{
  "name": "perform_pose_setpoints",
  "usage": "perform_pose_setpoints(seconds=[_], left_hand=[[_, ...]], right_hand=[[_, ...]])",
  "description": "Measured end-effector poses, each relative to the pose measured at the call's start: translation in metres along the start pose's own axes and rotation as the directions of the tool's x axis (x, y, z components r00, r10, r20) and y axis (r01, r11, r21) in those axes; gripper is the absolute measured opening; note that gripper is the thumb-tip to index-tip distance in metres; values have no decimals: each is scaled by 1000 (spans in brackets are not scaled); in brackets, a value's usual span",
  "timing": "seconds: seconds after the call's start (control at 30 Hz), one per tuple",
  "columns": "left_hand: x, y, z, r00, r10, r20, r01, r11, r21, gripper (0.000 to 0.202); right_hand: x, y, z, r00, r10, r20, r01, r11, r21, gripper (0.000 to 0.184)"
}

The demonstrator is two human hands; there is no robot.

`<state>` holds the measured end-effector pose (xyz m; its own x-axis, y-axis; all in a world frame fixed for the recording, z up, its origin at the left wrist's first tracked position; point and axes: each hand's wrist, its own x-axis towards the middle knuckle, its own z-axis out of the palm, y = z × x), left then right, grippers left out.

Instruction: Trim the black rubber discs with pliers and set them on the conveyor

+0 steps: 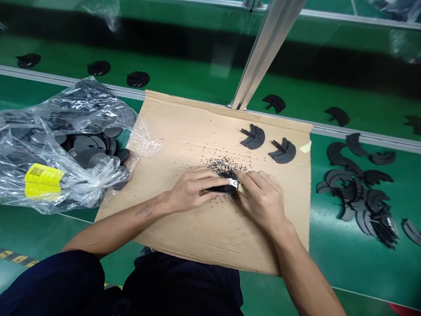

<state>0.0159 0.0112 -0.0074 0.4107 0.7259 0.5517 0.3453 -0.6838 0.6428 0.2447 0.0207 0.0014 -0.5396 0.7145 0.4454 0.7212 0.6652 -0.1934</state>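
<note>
Over the middle of the cardboard sheet (197, 237), my left hand (190, 188) is closed on a dark, rounded black plastic part (223, 188), pinched between thumb and fingers. My right hand (263, 195) is wrapped round small nippers (233, 182) with a shiny metal head and a pale handle, mostly covered by the fingers. The metal head touches the black part at its right end. Black crumbs (226, 164) lie scattered around and beyond both hands. Two black fan-shaped parts (255, 137) with thin stems rest on the cardboard past my right hand.
At left sits a clear plastic bag (72, 180) of black discs with a yellow label (44, 181). A pile of curved black pieces (358, 188) lies on the green table at right. A metal post (263, 57) rises behind the cardboard.
</note>
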Motion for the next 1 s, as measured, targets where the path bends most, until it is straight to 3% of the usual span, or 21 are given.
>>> perform_pose_setpoints(seconds=[0.1, 0.23, 0.33, 0.43, 0.53, 0.57, 0.63, 0.73, 0.83, 1.0], left_hand=[[0, -1, 0, 998, -20, -66, 25, 996, 87, 23], [2, 0, -4, 980, -102, -169, 88, 992, -85, 22], [3, 2, -6, 971, -186, -149, 156, 969, -193, 20], [1, 1, -7, 990, -117, -79, 108, 988, -113, 14], [-2, -3, -6, 1000, 1, 30, -6, 988, 155, 22], [-3, -5, -6, 998, 17, 60, -30, 973, 229, 29], [-4, -8, -5, 996, 25, 82, -47, 957, 287, 39], [-4, -11, -5, 999, 7, 38, -12, 989, 149, 41], [-2, -9, -6, 998, -63, 2, 63, 996, -63, 39], [0, -4, -7, 991, -133, 30, 136, 963, -233, 39]], right_hand=[[1, 0, -1, 998, 54, 25, -56, 992, 112, 24], [6, -3, -4, 984, 157, 87, -179, 884, 432, 17], [8, -8, -7, 979, 184, 91, -204, 812, 546, 12], [7, -13, -8, 994, 111, -11, -96, 899, 428, 7], [5, -20, -11, 992, -71, -107, 88, 983, 163, 14], [5, -22, -12, 987, -117, -109, 131, 981, 139, 14], [5, -23, -15, 985, -142, -95, 162, 955, 248, 11], [7, -15, -17, 996, -21, -90, 57, 904, 424, 12], [6, -2, -16, 993, 87, -75, -61, 953, 297, 15], [3, 1, -9, 1000, -10, 9, 9, 995, 95, 23]])
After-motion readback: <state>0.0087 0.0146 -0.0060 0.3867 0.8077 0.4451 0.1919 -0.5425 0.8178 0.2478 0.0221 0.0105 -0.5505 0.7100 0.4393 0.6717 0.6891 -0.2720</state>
